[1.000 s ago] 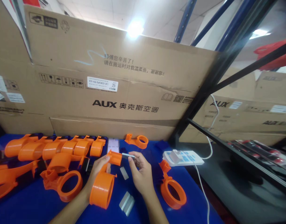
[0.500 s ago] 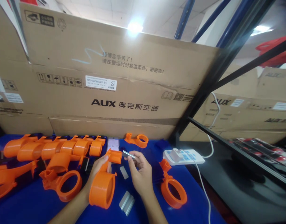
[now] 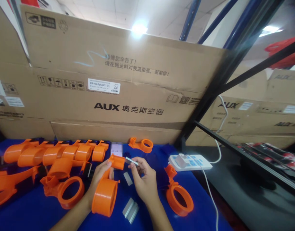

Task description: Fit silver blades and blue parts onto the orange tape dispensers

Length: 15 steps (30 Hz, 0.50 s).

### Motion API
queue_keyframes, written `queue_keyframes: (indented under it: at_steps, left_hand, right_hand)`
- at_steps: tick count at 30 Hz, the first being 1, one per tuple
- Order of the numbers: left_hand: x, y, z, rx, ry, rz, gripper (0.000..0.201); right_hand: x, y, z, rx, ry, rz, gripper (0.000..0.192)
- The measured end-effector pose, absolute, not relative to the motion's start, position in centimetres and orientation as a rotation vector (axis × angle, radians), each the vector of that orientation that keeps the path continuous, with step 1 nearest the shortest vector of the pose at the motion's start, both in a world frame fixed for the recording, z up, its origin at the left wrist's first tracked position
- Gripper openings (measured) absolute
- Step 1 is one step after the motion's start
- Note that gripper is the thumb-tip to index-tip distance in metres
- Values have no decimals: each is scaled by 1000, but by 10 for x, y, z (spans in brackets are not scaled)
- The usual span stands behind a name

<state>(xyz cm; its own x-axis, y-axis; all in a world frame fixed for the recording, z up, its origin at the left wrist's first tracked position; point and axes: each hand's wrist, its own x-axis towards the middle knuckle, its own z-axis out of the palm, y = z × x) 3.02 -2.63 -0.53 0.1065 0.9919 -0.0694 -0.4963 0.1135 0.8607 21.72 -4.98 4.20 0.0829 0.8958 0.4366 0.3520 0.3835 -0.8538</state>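
Observation:
My left hand is closed round the upper part of an orange plastic tape dispenser; its wide ring hangs below the fingers. In my right hand, a small metal blade with a toothed edge is pinched between thumb and fingers. The blade's left end is close to the dispenser's head; whether they touch I cannot tell. Below the hands, a flat metal strip and a small stack of metal strips lie on the blue cloth.
Several orange dispensers with dark parts stand in a row at the back left. Other orange dispensers lie front left, right and behind. A phone, a white power strip with cables, and a large cardboard box are also here.
The blade has turned a little in my right hand, and its toothed edge shows more clearly. My left hand and the dispenser have barely shifted.

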Motion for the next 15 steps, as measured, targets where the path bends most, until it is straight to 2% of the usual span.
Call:
queue_keyframes:
  at_steps: [5,15]
  left_hand:
    - [21,-18,-5,975,842,1253,49]
    - [20,-20,3,1026,812,1224,49]
  right_hand:
    - [220,-49,44,-1174,-1552,591,15]
    - [217,-47,41,-1125,-1436,749,23]
